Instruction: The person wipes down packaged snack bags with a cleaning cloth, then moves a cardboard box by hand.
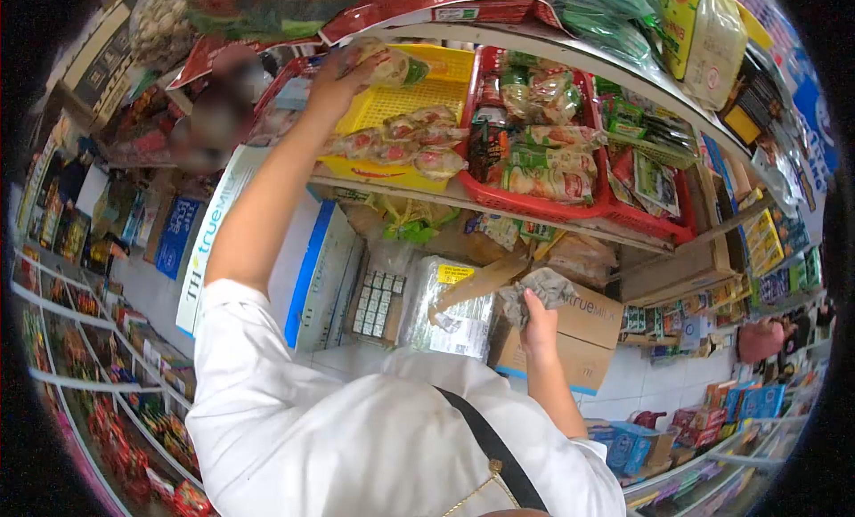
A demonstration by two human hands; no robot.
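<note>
My left hand (349, 72) is closed around a clear plastic food packet (390, 67) with a green end, held over the back of a yellow basket (454, 67). Several similar packets (405, 134) with red marks lie at the front of that basket, and its back part shows bare yellow mesh. Lower and to the right, my right hand (539, 321) grips a crumpled grey cloth (534, 294), above a brown cardboard box (597, 330). What exactly is inside the packets I cannot make out.
Red baskets (525, 201) of packaged food stand right of the yellow one, under a white shelf edge (614, 63). Below are a plastic-wrapped bundle (445, 317) and a white carton (329, 268). Another person (223, 112) is at the upper left.
</note>
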